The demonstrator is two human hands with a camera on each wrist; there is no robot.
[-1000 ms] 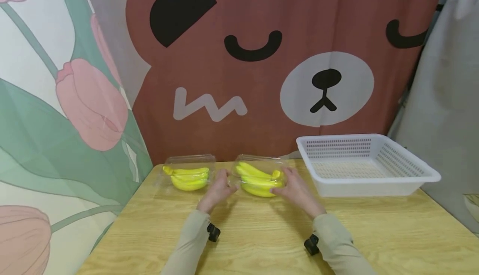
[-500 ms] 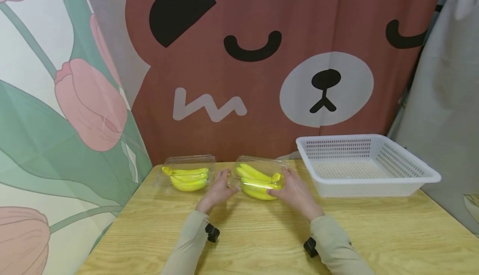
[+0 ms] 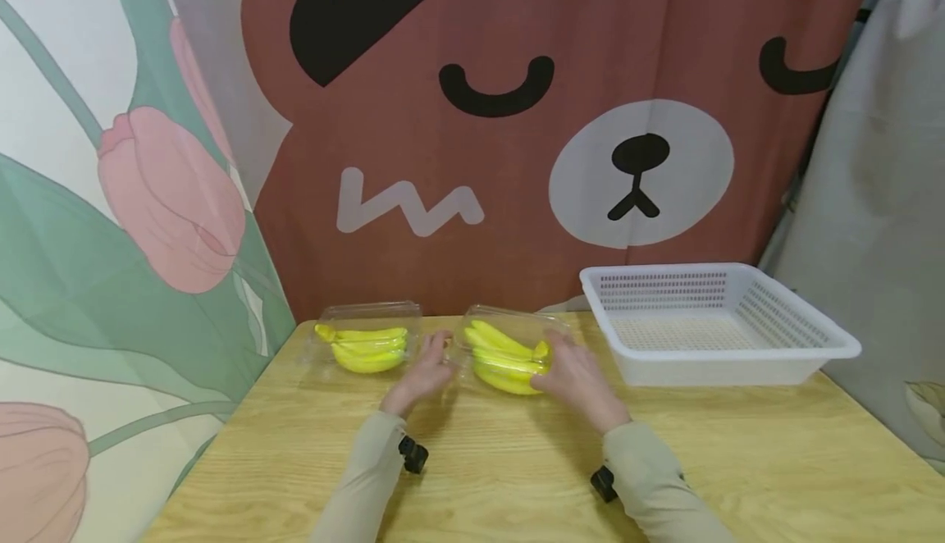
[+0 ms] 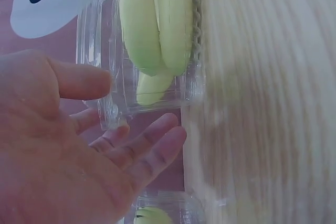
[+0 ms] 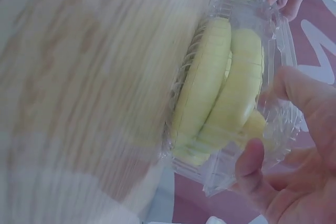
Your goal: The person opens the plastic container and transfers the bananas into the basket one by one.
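Note:
A clear plastic clamshell box [image 3: 520,326] with yellow bananas [image 3: 505,375] inside lies at the table's back edge. My right hand [image 3: 579,379] grips its right end, thumb and fingers spread around the corner in the right wrist view. My left hand [image 3: 422,375] is at the box's left end. In the left wrist view its thumb [image 4: 86,82] overlaps the lid's edge, while the other fingers extend loosely past the corner. A second clamshell box [image 3: 413,326], also with bananas [image 3: 369,356], lies to the left of my left hand.
A white perforated plastic basket [image 3: 738,356] stands at the back right of the wooden table [image 3: 502,477]. Behind the table hangs a curtain [image 3: 413,272] with a bear print. Another curtain [image 3: 170,198], with tulips, hangs at the left.
The right box has shifted slightly toward me with my right hand on it. My left hand has moved slightly left, and the head view has shifted a little.

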